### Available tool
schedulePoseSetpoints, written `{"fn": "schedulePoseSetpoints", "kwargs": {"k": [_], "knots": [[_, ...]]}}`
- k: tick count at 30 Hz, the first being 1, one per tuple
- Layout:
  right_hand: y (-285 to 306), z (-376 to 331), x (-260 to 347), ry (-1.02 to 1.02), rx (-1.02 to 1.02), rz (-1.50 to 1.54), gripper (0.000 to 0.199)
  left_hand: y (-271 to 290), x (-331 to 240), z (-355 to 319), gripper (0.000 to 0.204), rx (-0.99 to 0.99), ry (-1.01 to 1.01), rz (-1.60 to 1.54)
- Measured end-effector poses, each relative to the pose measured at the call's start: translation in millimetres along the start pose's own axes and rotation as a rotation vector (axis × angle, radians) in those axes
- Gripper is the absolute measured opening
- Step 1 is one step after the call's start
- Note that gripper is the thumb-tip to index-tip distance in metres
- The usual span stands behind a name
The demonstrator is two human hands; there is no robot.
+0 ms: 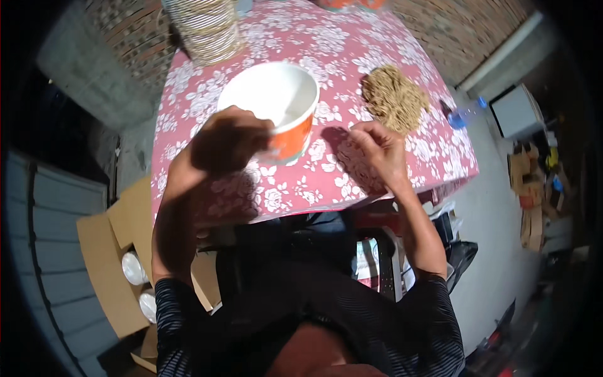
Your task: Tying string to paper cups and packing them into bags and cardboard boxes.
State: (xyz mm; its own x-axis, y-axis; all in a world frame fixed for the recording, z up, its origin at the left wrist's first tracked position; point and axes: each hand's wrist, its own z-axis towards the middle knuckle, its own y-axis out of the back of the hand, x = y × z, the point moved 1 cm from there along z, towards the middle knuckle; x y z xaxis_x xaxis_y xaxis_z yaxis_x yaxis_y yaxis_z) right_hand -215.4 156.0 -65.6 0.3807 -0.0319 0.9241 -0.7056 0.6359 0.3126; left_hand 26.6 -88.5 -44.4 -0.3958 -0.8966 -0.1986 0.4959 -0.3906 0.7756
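A paper cup bowl, white inside and orange outside, stands on a table with a pink flowered cloth. My left hand grips its near-left rim and wall. My right hand hovers over the cloth to the right of the cup, fingers loosely curled, with nothing visible in them. A dry block of brown noodles lies on the cloth just beyond my right hand.
A tall stack of striped cups or lids stands at the table's far left. An open cardboard box with white round lids sits on the floor at my left. A plastic bottle and boxes lie at the right.
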Motion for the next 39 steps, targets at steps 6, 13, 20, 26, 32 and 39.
{"fn": "schedulePoseSetpoints", "kwargs": {"k": [6,13,20,26,32,39], "knots": [[101.1,1.1,-44.5,-0.046,-0.244,-0.119,0.012,-14.1,-52.6,55.2,0.029,0.33,0.283,0.125],[132.2,37.2,-62.3,0.092,-0.309,-0.571,0.013,-29.6,-77.2,74.8,0.041,0.098,0.232,0.193],[115.1,37.8,-63.6,0.105,-0.139,-0.656,0.017,-47.4,-132.8,72.2,0.015,-0.175,0.185,-0.055],[98.7,16.4,-46.9,0.385,0.055,-0.871,0.035,-99.4,-129.5,55.4,0.01,-0.088,0.306,-0.269],[96.5,30.5,-65.5,0.438,0.201,-1.022,0.008,-112.2,-126.4,70.3,0.004,0.066,0.458,-0.302],[101.7,26.2,-65.5,0.379,0.145,-0.747,0.008,-144.7,-119.4,86.6,0.021,-0.205,0.652,-0.329]]}}
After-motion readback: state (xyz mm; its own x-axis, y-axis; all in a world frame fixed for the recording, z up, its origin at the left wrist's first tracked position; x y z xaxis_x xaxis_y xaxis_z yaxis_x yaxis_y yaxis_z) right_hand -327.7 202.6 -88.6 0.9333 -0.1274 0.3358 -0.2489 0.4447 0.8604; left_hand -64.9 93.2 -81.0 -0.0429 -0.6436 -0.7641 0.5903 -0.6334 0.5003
